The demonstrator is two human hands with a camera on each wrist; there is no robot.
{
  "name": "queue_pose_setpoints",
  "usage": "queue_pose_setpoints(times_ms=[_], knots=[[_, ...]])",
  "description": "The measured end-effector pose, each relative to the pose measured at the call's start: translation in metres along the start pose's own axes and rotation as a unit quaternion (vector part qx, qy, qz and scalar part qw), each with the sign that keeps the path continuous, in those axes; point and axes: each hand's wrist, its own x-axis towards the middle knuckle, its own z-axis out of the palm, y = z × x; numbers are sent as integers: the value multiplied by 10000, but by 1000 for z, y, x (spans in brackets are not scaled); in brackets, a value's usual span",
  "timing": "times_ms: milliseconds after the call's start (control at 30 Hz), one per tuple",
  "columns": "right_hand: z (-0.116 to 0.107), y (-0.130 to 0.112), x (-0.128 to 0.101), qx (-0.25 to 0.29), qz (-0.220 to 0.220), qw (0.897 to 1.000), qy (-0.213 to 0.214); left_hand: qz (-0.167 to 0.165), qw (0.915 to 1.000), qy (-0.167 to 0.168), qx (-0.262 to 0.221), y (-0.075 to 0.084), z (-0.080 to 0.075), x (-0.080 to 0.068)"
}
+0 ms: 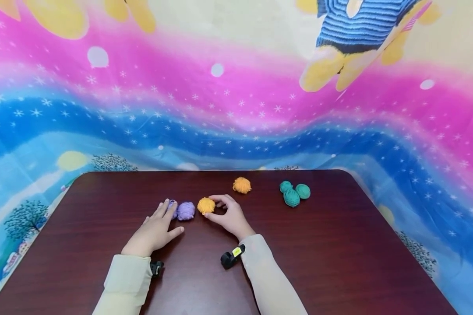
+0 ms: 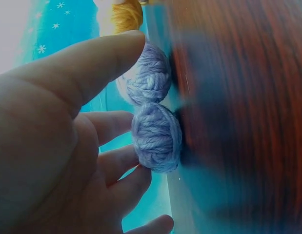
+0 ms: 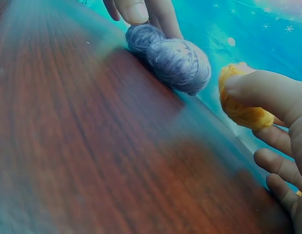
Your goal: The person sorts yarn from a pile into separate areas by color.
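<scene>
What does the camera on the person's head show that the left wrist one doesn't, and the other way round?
Only the head view shows three green yarn balls, the farther orange ball and both sleeves.

Only the left wrist view shows the palm side of the left hand and, almost uncovered, the purple ball by its fingers.

Both show the left hand, two purple balls, the nearer orange ball, the table and the patterned backdrop.
</scene>
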Motion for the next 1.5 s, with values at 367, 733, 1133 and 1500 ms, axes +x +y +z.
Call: queue_pose_setpoints(times_ms=[367,733,1133,1500], knots=[[0,3,-1,831,35,9898,1158,99,9999,65,-68,1,5,-2],[4,6,10,925,596,9735,2005,25,9999,-16,-107,-1,3,-3],[11,11,28,208,698,9717,2247,8,10000,3,-72,0,4,-2],[15,7,36,-216,780,9697,2307,50,10000,63,-55,5,-3,-4]])
